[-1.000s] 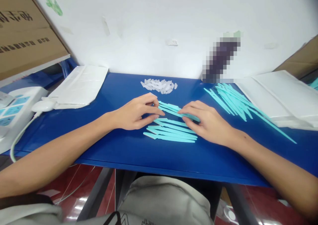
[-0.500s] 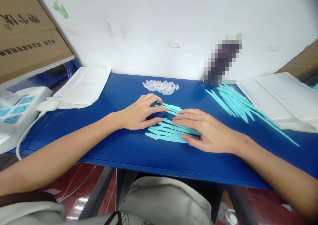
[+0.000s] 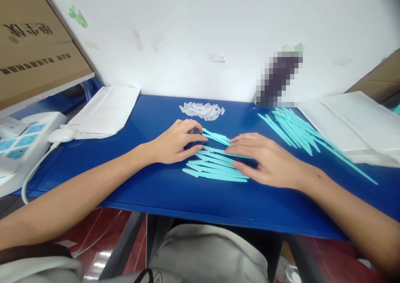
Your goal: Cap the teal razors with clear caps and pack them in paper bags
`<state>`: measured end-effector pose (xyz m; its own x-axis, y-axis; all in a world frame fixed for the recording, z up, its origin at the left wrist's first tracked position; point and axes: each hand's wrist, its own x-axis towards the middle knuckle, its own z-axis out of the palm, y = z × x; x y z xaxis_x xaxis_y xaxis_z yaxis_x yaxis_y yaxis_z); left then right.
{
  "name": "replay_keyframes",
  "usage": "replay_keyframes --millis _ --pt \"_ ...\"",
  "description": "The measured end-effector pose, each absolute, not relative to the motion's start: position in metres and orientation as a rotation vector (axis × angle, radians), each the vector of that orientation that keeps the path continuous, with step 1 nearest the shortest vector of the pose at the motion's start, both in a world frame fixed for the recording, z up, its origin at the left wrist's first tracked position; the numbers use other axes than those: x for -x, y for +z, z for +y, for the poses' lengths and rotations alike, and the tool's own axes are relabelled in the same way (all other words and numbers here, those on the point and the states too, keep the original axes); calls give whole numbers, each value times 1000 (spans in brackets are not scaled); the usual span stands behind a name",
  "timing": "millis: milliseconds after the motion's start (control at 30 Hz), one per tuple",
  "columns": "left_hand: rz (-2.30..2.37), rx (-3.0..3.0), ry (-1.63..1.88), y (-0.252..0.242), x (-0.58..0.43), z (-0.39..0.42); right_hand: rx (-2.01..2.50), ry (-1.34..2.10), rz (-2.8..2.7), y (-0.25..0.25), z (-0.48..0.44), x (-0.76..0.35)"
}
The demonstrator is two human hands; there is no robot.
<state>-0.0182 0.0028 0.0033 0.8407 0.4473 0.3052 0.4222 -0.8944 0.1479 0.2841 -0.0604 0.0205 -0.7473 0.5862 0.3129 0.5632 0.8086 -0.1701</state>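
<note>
Several turquoise eyebrow razors (image 3: 215, 166) lie side by side on the blue table (image 3: 156, 191), their blade ends to the left. A few more razors (image 3: 218, 137) lie slightly crossed just beyond them. My left hand (image 3: 178, 143) is at the blade ends, fingers apart, its fingertips touching or nearly touching the upper razors. Over the handle ends rests my right hand (image 3: 265, 158), fingers spread and covering parts of the upper handles. A small heap of whitish translucent caps (image 3: 203, 110) sits behind the razors.
A loose pile of turquoise razors (image 3: 296, 129) lies at right beside white plastic packets (image 3: 359, 125). At left are another white packet (image 3: 106, 110), a power strip (image 3: 37, 129) with a plugged cable, and a cardboard box (image 3: 40, 45). A white wall (image 3: 187, 37) closes the back.
My right hand has slid a little to the right, uncovering more of the razor handles. The upper razors have shifted slightly right; my left hand has hardly moved.
</note>
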Motion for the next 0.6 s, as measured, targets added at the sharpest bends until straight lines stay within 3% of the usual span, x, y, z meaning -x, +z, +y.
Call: replay_keyframes --millis 400,600 --pt "844 -2829 422 0 17 1 944 -18 -2628 17 -56 -285" --pt "694 -2822 382 4 15 -1 1006 -134 -2581 18 -55 -288"
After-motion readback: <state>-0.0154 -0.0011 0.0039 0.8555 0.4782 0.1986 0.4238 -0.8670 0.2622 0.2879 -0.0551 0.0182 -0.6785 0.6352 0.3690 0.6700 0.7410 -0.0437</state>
